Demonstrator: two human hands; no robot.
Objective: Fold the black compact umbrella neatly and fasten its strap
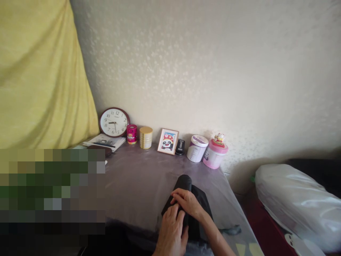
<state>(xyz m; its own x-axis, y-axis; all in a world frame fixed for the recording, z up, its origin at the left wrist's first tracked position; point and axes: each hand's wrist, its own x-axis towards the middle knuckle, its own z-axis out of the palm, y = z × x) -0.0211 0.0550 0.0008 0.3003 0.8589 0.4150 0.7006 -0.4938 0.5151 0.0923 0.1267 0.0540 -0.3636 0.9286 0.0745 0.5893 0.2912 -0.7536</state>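
Observation:
A black bundle of thin cloth lies on the table near its front right, a rolled part on top of a flatter spread part. My left hand is curled over the near left side of the roll. Just beyond it, my right hand lies across the top with bent fingers, close to the left fingertips. Both hands grip the cloth, and what may be inside the roll is hidden. A small dark, crumpled item lies right of my right forearm.
Along the wall stand a clock, a pink can, a yellow tin, a framed panda picture, a white tub and a pink-lidded tub. A yellow curtain hangs left. A plastic-wrapped bundle sits right of the table.

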